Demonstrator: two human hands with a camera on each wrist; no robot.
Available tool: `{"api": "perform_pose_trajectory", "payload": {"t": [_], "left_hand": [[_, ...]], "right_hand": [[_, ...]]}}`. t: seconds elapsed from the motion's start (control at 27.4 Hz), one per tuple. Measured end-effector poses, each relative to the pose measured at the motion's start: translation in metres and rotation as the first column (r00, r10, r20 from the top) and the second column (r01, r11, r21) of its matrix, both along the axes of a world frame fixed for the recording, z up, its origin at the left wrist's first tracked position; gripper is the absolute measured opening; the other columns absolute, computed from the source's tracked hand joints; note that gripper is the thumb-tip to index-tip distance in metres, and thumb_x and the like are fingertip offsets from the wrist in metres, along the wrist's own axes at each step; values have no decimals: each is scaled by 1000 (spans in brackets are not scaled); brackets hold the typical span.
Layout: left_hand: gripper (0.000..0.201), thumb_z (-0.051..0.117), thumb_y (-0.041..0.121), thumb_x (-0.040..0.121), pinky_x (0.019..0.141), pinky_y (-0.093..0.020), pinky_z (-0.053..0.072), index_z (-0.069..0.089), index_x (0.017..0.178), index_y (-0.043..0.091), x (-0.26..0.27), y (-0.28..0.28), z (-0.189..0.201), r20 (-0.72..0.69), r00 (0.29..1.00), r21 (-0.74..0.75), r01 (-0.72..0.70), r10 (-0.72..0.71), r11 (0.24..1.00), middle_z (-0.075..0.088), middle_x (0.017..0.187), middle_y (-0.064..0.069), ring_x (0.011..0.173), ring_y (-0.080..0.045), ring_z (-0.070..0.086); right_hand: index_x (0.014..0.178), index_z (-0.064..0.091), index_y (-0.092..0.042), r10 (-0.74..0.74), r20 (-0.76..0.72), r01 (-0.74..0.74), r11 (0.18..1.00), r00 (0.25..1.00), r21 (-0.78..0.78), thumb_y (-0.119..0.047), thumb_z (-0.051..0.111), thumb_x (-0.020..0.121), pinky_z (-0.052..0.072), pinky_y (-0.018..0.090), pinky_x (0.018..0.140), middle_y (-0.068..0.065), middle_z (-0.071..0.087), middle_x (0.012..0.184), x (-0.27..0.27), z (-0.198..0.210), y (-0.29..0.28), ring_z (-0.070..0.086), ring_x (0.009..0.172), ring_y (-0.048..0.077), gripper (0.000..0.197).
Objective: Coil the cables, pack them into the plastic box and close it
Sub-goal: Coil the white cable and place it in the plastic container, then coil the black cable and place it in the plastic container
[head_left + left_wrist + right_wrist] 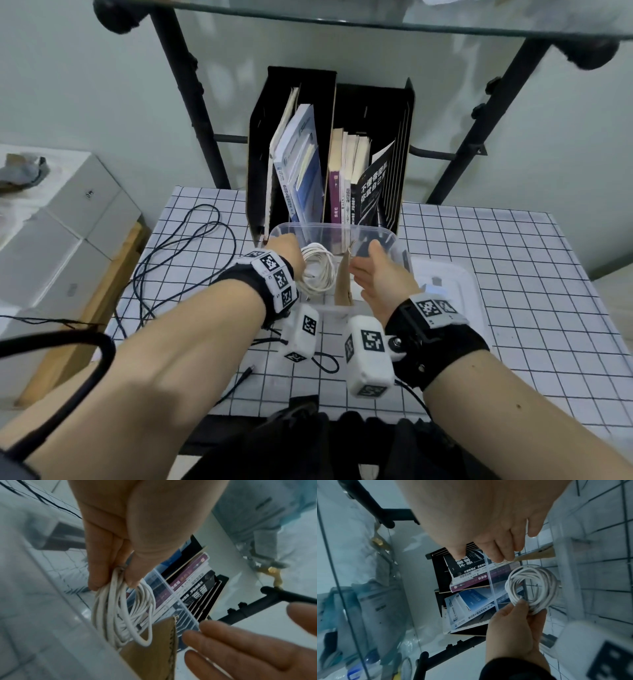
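Note:
My left hand (pixel 284 250) pinches a coiled white cable (pixel 317 272) between thumb and fingers and holds it down inside the clear plastic box (pixel 394 240); the left wrist view shows the white coil (pixel 123 609) hanging from the fingertips (pixel 96 584). A brown cardboard divider (pixel 342 287) stands in the box beside the coil. My right hand (pixel 373 270) is open, fingers relaxed, over the box to the right of the divider. In the right wrist view its fingertips (pixel 498 557) lie at the divider's top edge (pixel 537 555). A loose black cable (pixel 178 253) sprawls on the checked tablecloth at left.
The box's clear lid (pixel 455 284) lies on the table right of the box. A black file holder with books (pixel 329 161) stands right behind the box. Black shelf legs (pixel 191 102) rise at the back. White cartons (pixel 61 233) sit left of the table.

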State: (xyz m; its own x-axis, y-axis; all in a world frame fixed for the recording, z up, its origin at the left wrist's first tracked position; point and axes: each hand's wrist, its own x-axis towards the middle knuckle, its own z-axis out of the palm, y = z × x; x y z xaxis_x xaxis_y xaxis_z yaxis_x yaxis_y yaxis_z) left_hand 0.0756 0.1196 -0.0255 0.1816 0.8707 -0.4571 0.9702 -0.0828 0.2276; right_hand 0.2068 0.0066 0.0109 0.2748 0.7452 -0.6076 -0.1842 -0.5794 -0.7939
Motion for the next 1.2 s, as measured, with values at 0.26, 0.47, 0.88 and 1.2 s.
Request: {"api": "perform_pose_trajectory", "payload": {"t": [0.26,0.47,0.88,1.2], "left_hand": [[36,56,11,88,87,-38,51,50,123,4,17,7,-10,-166,972,-62,158,-166,986,63,117,-14,109,-31,60],[35,55,10,92,85,-34,48,47,125,0,25,6,-14,-228,952,-74,194,-205,978,61,122,-16,113,-31,59],[32,48,16,96,99,-38,44,54,123,1,23,-2,-3,-320,844,-181,392,-431,902,57,128,-13,118,-29,56],[36,35,17,102,98,-27,37,48,132,1,22,-17,8,-229,900,-245,315,-371,917,49,138,-12,127,-23,48]], "right_hand": [[139,47,-6,-22,-65,21,1000,998,-11,-56,24,99,23,36,114,5,48,145,2,-5,8,43,133,17,67],[142,43,-7,-10,-95,9,1000,995,-8,-57,21,99,20,37,116,6,45,147,4,-12,14,38,137,18,69],[141,44,-8,-3,-119,2,1000,993,-10,-57,21,98,20,36,116,8,46,146,7,-20,22,38,137,20,69],[135,51,-9,-16,-118,15,1000,993,-8,-59,26,97,25,34,110,8,51,141,7,-25,24,44,132,20,68]]}}
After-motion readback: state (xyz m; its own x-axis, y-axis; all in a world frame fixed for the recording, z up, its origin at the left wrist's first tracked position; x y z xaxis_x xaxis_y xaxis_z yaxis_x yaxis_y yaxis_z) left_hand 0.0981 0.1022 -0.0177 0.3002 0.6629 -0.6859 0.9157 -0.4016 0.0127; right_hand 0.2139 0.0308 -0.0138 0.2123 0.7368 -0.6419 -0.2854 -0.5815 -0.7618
